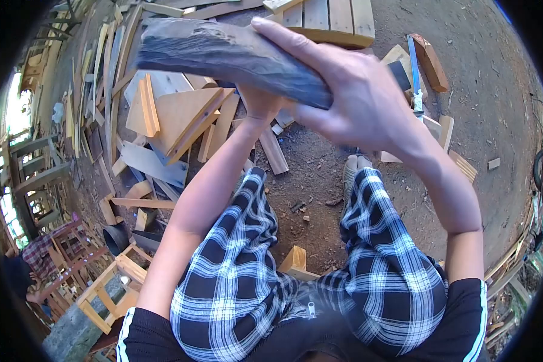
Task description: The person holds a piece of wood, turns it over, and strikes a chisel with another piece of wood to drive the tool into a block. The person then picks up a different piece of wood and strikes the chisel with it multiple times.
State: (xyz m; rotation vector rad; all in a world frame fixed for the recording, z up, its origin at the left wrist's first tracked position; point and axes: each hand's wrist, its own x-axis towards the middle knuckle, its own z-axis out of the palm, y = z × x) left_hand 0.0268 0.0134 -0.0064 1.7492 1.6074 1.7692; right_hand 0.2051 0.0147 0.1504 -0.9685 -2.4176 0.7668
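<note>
A dark, weathered piece of wood (223,57) is held up high in front of me, slanting down to the right. My right hand (362,90) grips its right end, one finger stretched along the upper edge and the thumb at the lower edge. From below, my left hand (262,101) holds the same piece; its fingers are hidden behind the wood. Beyond the right hand, a saw with a blue blade (414,66) lies beside a reddish-brown wooden block (431,63).
Boards and offcuts (187,117) are heaped at the left. A slatted wooden piece (335,21) lies at the top. Between my legs is a small wood block (294,259). A wooden frame (111,295) stands at lower left, near another person in a checked shirt (39,259).
</note>
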